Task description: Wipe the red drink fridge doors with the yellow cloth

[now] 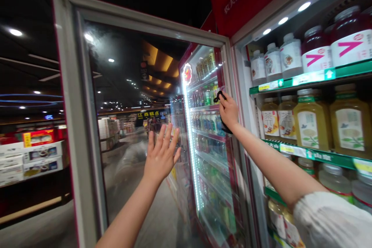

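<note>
A glass cooler door [65,85] with a grey frame stands swung open across the middle of the view. My left hand [162,153] is raised at the glass with its fingers spread and holds nothing; whether the palm touches the pane is hard to tell. Close to the hinge side of the door, my right hand [228,111] is closed around a black strap or cord [218,96], part of which hangs below the wrist.
At the right, the lit cooler holds tea bottles [309,124] and dark red drinks [316,52] on green-edged shelves [345,70]. Stacked boxes [43,155] stand at the far left. Through the glass, another drinks cooler [187,131] shows.
</note>
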`<move>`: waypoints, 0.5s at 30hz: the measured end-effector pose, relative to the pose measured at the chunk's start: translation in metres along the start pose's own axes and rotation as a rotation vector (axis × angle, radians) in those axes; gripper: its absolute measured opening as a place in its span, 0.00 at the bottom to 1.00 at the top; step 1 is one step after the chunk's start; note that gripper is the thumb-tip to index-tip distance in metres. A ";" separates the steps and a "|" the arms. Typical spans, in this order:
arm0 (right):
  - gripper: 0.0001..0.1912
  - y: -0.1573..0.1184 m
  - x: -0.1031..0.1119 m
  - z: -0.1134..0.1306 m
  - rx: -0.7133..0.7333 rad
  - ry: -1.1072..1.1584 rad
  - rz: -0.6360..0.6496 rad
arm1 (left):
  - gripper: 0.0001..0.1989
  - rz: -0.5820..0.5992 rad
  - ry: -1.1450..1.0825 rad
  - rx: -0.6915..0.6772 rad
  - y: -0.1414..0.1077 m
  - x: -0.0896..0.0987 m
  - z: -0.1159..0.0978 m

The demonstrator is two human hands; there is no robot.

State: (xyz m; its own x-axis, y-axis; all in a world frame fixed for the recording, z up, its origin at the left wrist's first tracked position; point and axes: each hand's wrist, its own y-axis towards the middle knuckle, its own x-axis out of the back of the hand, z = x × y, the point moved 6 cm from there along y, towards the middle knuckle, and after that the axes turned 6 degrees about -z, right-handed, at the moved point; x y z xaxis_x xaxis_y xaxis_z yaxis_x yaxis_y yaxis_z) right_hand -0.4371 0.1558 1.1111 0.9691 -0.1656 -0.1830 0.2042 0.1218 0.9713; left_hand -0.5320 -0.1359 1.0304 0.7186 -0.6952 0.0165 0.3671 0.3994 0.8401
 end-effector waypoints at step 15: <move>0.13 0.004 -0.007 0.070 0.101 0.379 -0.185 | 0.39 0.016 0.034 -0.014 -0.005 -0.003 -0.001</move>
State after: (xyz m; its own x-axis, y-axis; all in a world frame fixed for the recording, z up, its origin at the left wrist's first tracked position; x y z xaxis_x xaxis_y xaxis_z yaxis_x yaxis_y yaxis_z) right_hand -0.4525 0.0887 1.1273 0.9038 0.1973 -0.3798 0.3828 0.0246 0.9235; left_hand -0.5350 -0.1353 1.0254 0.7440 -0.6681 0.0115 0.3633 0.4188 0.8322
